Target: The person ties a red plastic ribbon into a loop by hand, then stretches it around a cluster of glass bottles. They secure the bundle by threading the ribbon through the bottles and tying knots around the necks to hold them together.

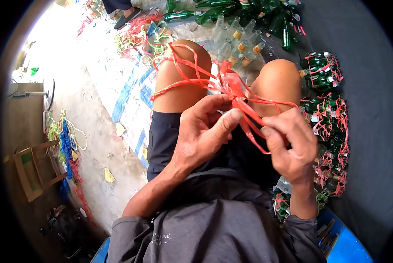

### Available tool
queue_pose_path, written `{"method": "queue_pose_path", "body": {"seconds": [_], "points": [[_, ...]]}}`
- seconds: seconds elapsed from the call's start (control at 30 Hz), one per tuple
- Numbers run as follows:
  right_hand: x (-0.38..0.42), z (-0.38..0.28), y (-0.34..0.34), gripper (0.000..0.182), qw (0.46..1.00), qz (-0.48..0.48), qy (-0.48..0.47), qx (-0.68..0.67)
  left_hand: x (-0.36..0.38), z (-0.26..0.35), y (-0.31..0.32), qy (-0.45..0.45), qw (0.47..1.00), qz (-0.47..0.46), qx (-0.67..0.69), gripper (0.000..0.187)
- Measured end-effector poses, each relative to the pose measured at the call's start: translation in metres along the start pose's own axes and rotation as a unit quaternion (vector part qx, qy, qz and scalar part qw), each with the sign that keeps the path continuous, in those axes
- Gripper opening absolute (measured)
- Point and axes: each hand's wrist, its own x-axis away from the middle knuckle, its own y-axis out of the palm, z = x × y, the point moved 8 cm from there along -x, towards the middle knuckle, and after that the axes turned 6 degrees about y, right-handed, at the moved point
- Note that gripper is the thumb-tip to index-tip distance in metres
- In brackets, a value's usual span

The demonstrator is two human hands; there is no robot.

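A bundle of red plastic string [232, 85] is gathered in a knot between my hands, above my lap. My left hand [207, 125] pinches it just below the knot, thumb and fingers closed. My right hand [290, 140] grips looped strands of the same string between thumb and forefinger, to the right of the knot. Loose red strands trail from the knot across my left knee [185, 52] and toward my right knee [282, 74].
Clear glass bottles [238, 44] stand beyond my knees, with green bottles [222, 8] lying behind them. Bottles bound in red string [330, 127] line the right side. Tangled string [139, 39], a wooden frame [40, 168] and another person's shoe [127, 18] are to the left.
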Motion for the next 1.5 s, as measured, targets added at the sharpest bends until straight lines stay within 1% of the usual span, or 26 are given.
{"method": "queue_pose_path", "body": {"seconds": [0.03, 0.13, 0.23, 0.3, 0.37, 0.43, 0.47, 0.53, 0.57, 0.6, 0.67, 0.73, 0.77, 0.87, 0.97, 1.07, 1.17, 1.27, 1.37, 1.5], "points": [[0.003, -0.004, 0.006, 0.018, 1.000, -0.002, -0.013, -0.006, 0.002, -0.003, -0.001, -0.013, 0.999, 0.007, 0.041, 0.027], [0.015, -0.012, 0.025, 0.023, 0.999, -0.019, -0.049, 0.003, 0.004, -0.008, -0.010, 0.001, 1.000, 0.027, 0.013, 0.028], [0.023, -0.016, 0.039, 0.024, 0.998, -0.045, -0.041, -0.012, 0.007, -0.012, -0.015, -0.006, 0.999, 0.029, 0.032, 0.028], [0.024, -0.019, 0.042, 0.024, 0.996, -0.064, -0.028, -0.049, 0.011, -0.009, -0.017, -0.017, 0.999, 0.030, 0.029, 0.029], [0.023, -0.019, 0.042, 0.022, 0.993, -0.080, -0.019, -0.089, 0.015, -0.011, -0.022, -0.022, 0.997, 0.046, 0.054, 0.027], [0.018, -0.017, 0.038, 0.019, 0.992, -0.058, 0.013, -0.110, 0.017, -0.011, -0.025, -0.019, 0.996, 0.060, 0.063, 0.026], [0.016, -0.016, 0.037, 0.018, 0.991, -0.047, 0.028, -0.120, 0.017, -0.011, -0.027, -0.021, 0.997, 0.052, 0.059, 0.027], [0.008, -0.012, 0.038, 0.011, 0.994, 0.000, 0.014, -0.109, 0.017, -0.011, -0.031, -0.025, 0.998, 0.036, 0.049, 0.027], [0.003, -0.009, 0.040, 0.011, 0.993, 0.004, 0.026, -0.112, 0.020, -0.010, -0.031, -0.041, 0.996, 0.060, 0.056, 0.027], [-0.002, -0.007, 0.043, 0.010, 0.993, 0.007, 0.037, -0.114, 0.022, -0.010, -0.031, -0.042, 0.995, 0.063, 0.067, 0.027], [-0.011, -0.002, 0.054, 0.010, 0.987, 0.006, 0.056, -0.148, 0.024, -0.012, -0.033, -0.045, 0.992, 0.071, 0.090, 0.027], [-0.017, -0.002, 0.067, 0.013, 0.978, -0.010, 0.070, -0.194, 0.026, -0.015, -0.039, -0.043, 0.995, 0.059, 0.071, 0.027], [-0.020, -0.002, 0.072, 0.013, 0.978, -0.010, 0.069, -0.196, 0.027, -0.016, -0.042, -0.041, 0.996, 0.054, 0.062, 0.027], [-0.024, -0.001, 0.082, 0.014, 0.980, -0.010, 0.056, -0.190, 0.029, -0.015, -0.046, -0.044, 0.992, 0.083, 0.082, 0.028], [-0.026, -0.003, 0.085, 0.013, 0.984, -0.013, 0.032, -0.174, 0.029, -0.011, -0.047, -0.004, 0.996, 0.065, 0.061, 0.029], [-0.027, -0.005, 0.087, 0.014, 0.985, -0.020, 0.024, -0.172, 0.033, -0.003, -0.051, -0.013, 0.997, 0.067, -0.035, 0.028], [-0.028, -0.005, 0.090, 0.016, 0.984, -0.033, 0.017, -0.172, 0.032, 0.004, -0.053, 0.023, 0.996, 0.054, -0.070, 0.025], [-0.030, -0.006, 0.094, 0.016, 0.981, -0.056, 0.014, -0.187, 0.034, 0.002, -0.061, 0.016, 0.994, 0.036, -0.105, 0.023], [-0.033, -0.008, 0.098, 0.015, 0.978, -0.077, -0.012, -0.193, 0.034, 0.009, -0.061, 0.025, 0.992, 0.056, -0.107, 0.022], [-0.035, -0.014, 0.100, 0.013, 0.978, -0.089, -0.039, -0.183, 0.039, 0.012, -0.064, 0.013, 0.987, 0.030, -0.159, 0.020]]}}
